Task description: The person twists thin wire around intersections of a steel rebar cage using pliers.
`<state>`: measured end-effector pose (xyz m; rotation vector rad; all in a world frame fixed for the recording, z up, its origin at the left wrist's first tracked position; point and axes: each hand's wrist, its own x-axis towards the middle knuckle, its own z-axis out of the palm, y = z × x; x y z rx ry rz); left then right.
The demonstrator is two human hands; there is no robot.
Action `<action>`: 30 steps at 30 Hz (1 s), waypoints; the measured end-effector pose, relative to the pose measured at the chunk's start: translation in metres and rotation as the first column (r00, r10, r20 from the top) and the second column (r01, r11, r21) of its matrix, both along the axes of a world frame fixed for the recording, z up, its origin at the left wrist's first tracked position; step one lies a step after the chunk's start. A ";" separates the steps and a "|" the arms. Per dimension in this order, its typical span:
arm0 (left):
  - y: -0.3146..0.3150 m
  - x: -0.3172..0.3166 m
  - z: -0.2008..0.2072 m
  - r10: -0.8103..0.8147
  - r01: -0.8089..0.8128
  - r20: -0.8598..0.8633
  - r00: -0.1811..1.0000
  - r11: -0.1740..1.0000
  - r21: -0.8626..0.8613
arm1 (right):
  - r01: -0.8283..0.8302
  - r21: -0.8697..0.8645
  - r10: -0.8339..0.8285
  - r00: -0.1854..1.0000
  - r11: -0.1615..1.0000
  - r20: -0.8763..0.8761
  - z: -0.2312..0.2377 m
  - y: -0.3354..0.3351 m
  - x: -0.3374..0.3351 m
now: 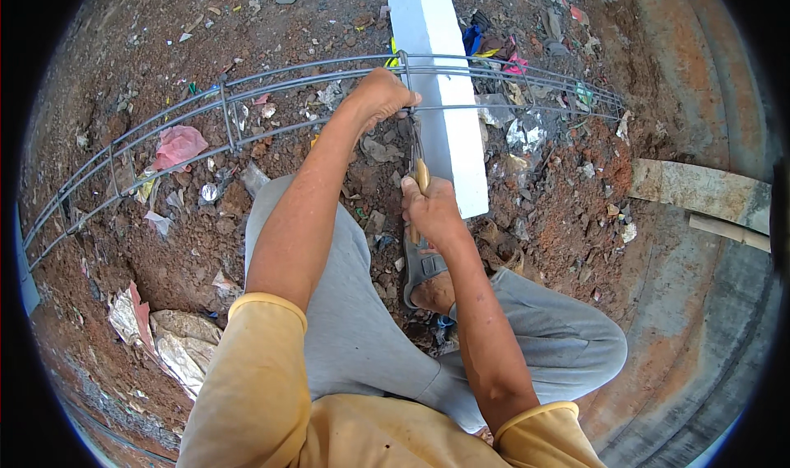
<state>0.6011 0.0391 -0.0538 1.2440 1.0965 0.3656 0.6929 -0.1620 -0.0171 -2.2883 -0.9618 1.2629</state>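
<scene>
A long, narrow rebar cage (290, 130) of thin grey bars and square stirrups runs across in front of me. It rests over a long white block (466, 143). My left hand (383, 97) is closed at a stirrup (404, 66) beside the block, its fingertips pinched at the bars. In my right hand (434, 209), just nearer to me, is a pair of pincers with tan handles (422, 175). Their metal end points away from me and meets the cage below my left fingers. The exact contact there is too small to make out.
Rubble and litter cover the brown soil, with a pink plastic scrap (179, 147) at the left and a torn sack (177, 344) nearer. To the right lie a board (699, 190) and a concrete strip (699, 303). My sandalled foot (432, 287) stands below my right hand.
</scene>
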 end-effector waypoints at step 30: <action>0.006 0.005 -0.019 -0.010 0.020 -0.110 0.994 0.995 0.094 | -0.144 0.411 0.005 0.947 0.900 0.322 -0.039 -0.023 -0.017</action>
